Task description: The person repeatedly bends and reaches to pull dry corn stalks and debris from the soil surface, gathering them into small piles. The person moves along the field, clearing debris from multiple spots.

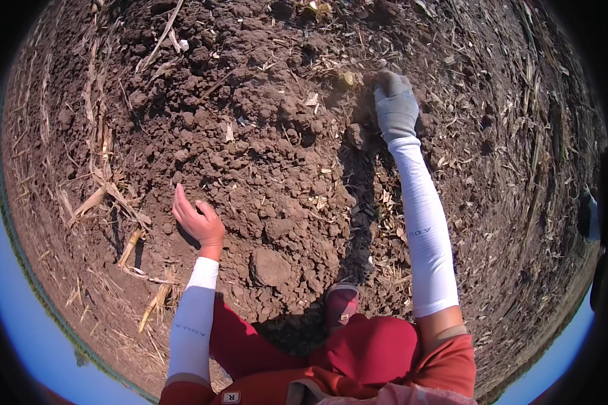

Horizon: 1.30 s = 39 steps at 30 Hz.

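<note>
Two-handed soil (250,162) work, apparently | left hand (199,221): beyond-left of big clod (271,267), thumb parted from fingers | right hand (394,106): far beyond-right of clod, near yellowish lump (348,79), curled (grip: can't tell) | next likely needs fingertip care

Big clod (270,267) between left hand (199,221) and shoe (342,308).
Right hand (395,108) farther out; stalks (130,248) left of left hand.

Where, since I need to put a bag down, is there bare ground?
The soil between the left hand and gloved right hand, beyond the large lump, looks freest, though uneven. Left of the left hand, dry stalks crowd the soil.
</note>
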Tool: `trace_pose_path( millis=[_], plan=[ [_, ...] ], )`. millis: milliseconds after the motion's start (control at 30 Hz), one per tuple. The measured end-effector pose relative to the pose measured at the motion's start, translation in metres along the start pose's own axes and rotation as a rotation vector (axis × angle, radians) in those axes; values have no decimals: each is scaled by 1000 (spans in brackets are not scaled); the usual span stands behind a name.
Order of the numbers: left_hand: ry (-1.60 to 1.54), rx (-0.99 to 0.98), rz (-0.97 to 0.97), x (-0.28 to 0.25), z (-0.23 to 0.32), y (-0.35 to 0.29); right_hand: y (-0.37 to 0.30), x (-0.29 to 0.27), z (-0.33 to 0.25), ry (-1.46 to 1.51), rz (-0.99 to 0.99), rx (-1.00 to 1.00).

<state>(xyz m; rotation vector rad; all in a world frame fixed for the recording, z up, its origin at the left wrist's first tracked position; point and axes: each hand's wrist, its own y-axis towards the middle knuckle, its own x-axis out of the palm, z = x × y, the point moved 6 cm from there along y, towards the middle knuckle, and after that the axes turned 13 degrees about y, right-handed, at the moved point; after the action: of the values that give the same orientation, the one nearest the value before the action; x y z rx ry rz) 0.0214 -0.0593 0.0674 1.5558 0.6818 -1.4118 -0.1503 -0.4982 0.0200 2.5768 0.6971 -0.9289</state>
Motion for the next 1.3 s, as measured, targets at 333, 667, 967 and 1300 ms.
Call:
trace_pose_path(
  millis=[333,667,967,1300],
  plan=[
    [-1,-11,-23,-10,1,9,-137,-42,-74,445,-1410,841],
    [52,-39,-76,-10,-10,10,81,93,-89,-117,96,-24],
    [57,-129,-119,-11,-14,6,80,135,-59,-192,58,-52],
    [212,-153,-216,-10,-7,8,94,144,-37,-330,41,-15]
  ],
)
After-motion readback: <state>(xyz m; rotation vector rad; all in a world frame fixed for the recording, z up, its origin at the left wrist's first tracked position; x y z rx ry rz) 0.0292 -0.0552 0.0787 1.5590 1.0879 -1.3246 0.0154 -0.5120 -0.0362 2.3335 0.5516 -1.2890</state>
